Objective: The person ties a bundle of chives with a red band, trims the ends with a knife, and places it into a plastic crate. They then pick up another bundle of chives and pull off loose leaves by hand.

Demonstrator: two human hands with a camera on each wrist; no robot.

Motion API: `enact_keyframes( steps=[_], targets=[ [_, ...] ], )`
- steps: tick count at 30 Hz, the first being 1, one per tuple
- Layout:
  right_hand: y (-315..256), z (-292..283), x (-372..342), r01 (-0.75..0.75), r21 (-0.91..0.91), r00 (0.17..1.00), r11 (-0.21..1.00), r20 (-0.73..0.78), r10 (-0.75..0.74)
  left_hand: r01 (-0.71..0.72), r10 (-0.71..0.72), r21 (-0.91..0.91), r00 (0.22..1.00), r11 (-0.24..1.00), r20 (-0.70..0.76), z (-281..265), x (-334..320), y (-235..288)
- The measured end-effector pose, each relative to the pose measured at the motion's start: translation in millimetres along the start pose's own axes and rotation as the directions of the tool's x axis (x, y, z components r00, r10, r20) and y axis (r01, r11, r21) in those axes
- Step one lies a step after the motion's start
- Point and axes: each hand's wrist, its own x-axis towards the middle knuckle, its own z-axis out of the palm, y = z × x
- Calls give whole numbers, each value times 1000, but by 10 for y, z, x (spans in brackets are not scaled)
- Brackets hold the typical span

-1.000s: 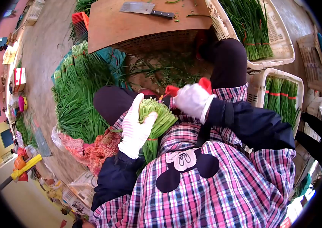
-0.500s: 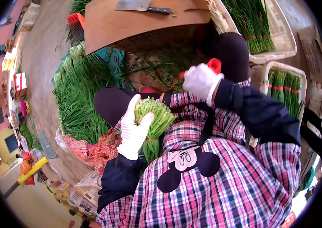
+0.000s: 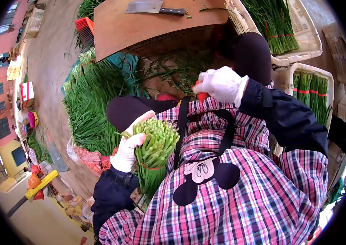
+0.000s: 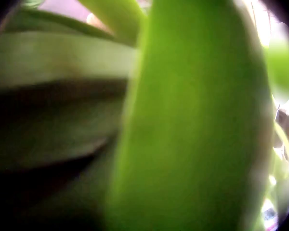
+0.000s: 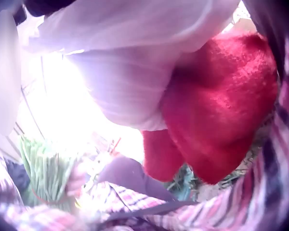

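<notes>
In the head view my gloved left hand [image 3: 127, 150] grips a bundle of green garlic chives [image 3: 157, 141], held in front of the lap. Its pale stem ends face up toward the camera, and a red band [image 3: 151, 167] circles it lower down. Blurred green leaves [image 4: 188, 115] fill most of the left wrist view. Over the lap, to the right of the bundle and apart from it, my gloved right hand [image 3: 222, 85] holds a red cloth [image 5: 221, 101]. In the head view that cloth is mostly hidden behind the fingers.
A heap of chives [image 3: 93, 102] lies on the left floor. Ahead stands a brown board [image 3: 140, 34] with a cleaver [image 3: 146, 7] on it. White crates [image 3: 310, 32] with banded chives stand at right. A red broom [image 3: 85, 30] is beside the board.
My right hand has drawn away to the right from the bundle with the red cloth. My left hand has lowered the bundle slightly leftward and tipped its stem ends more toward the camera.
</notes>
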Motion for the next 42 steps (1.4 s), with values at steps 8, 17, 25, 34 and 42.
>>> enact_keyframes(
  steps=[8, 17, 25, 34, 42],
  targets=[
    [-639, 73, 47, 522, 467, 836, 714, -447, -320, 172, -152, -143, 978, 975, 140, 127, 276, -93],
    [-343, -226, -207, 56, 584, 920, 809, -346, 186, 169, -130, -266, 979, 949, 158, -100, 441, -292],
    [-840, 102, 221, 295, 482, 939, 825, -306, -157, 204, -158, -184, 959, 962, 236, -81, 471, -344],
    [-629, 528, 331, 28, 811, 960, 584, -184, 210, 24, 64, 568, 989, 822, -135, -9, -5, -54],
    [-712, 566, 515, -48, 862, 823, -505, 321, 469, 34, 106, 737, 984, 675, -143, 181, 20, -268]
  ],
)
